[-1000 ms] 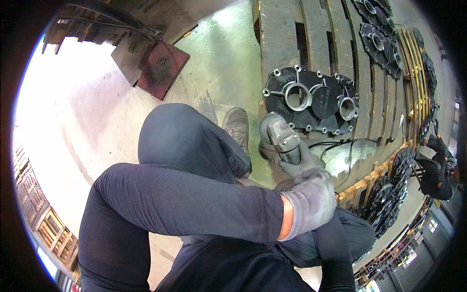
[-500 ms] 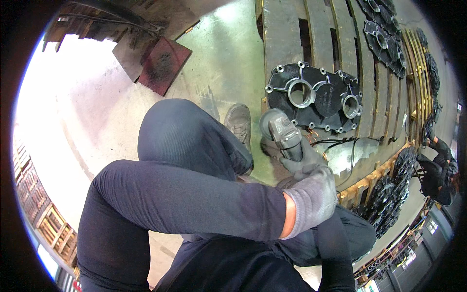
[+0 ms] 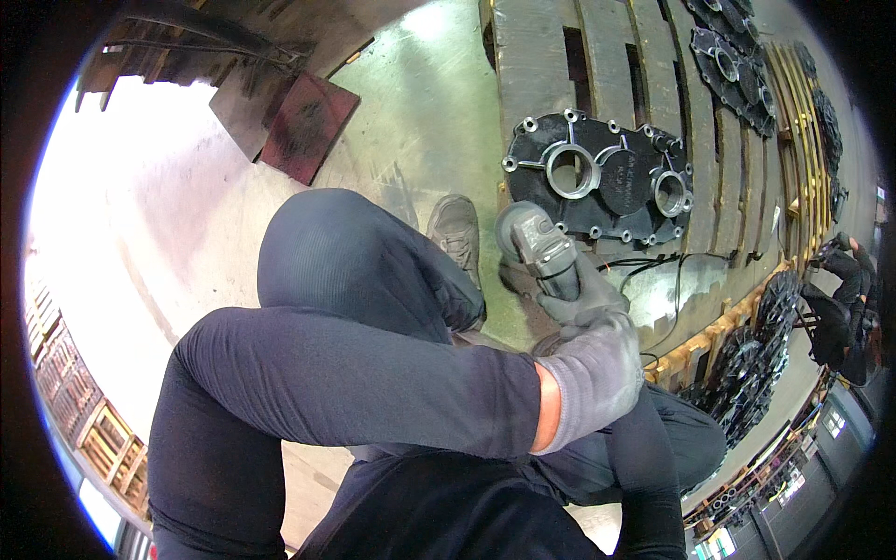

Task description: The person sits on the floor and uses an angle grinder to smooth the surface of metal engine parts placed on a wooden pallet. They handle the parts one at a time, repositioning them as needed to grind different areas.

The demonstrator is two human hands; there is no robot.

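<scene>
An angle grinder (image 3: 546, 247), its round disc toward the upper left, sits beside the near left edge of a black cast-metal cover (image 3: 621, 182) with bright machined rings. My right hand (image 3: 590, 291), in a dark grey glove, is closed around the grinder's body. Lying over the right wrist area is my left hand (image 3: 597, 383), in a light grey knit glove, reached across from the left. It looks closed, but its fingers and what they grip are hidden. The cover rests flat on a wooden pallet (image 3: 532, 61).
More black covers (image 3: 733, 65) lie farther along the pallet. Black cables (image 3: 653, 264) run by its near edge. Stacked dark castings (image 3: 747, 373) stand at right, and a person (image 3: 840, 313) works beyond. My shoe (image 3: 455, 238) is left of the grinder; a reddish plate (image 3: 310, 129) lies farther off.
The whole view has shifted slightly, so the cover and pallet appear a little higher and farther left. Both hands keep nearly the same pose, with the grinder still by the cover's corner.
</scene>
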